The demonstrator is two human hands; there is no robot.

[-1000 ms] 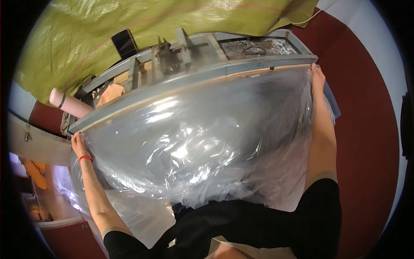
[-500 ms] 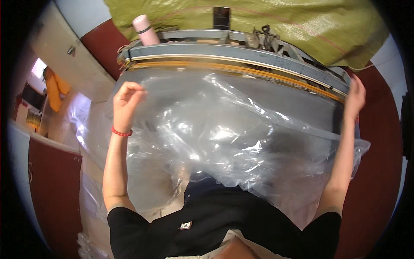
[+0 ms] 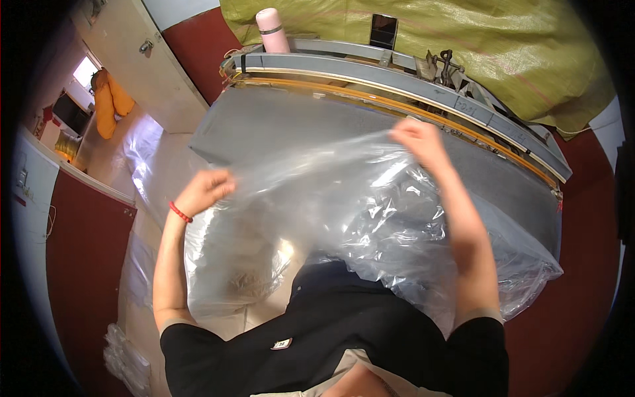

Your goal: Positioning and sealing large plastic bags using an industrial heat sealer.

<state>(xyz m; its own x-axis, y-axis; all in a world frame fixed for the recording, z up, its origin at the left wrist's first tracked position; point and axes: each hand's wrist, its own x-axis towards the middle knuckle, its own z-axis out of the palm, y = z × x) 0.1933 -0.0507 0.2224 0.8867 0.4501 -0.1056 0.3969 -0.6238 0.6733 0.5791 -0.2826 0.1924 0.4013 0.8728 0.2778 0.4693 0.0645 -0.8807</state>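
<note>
Here, right grip (image 3: 421,142) on film (image 3: 383,218); flask (image 3: 272,33) contents hidden.

Room brightly lit, source out of view. Sharp white glare on clear plastic sheet (image 3: 400,215); bluish-white shine near door (image 3: 149,69). Motion blur — sheet smeared between left hand (image 3: 206,190) and right hand (image 3: 421,144). Fisheye strongly bows metal beam (image 3: 331,69) — corners fully black.

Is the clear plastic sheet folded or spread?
Spread, though wrinkled: the sheet stretches between left hand and right hand, its creases catching light.
</note>
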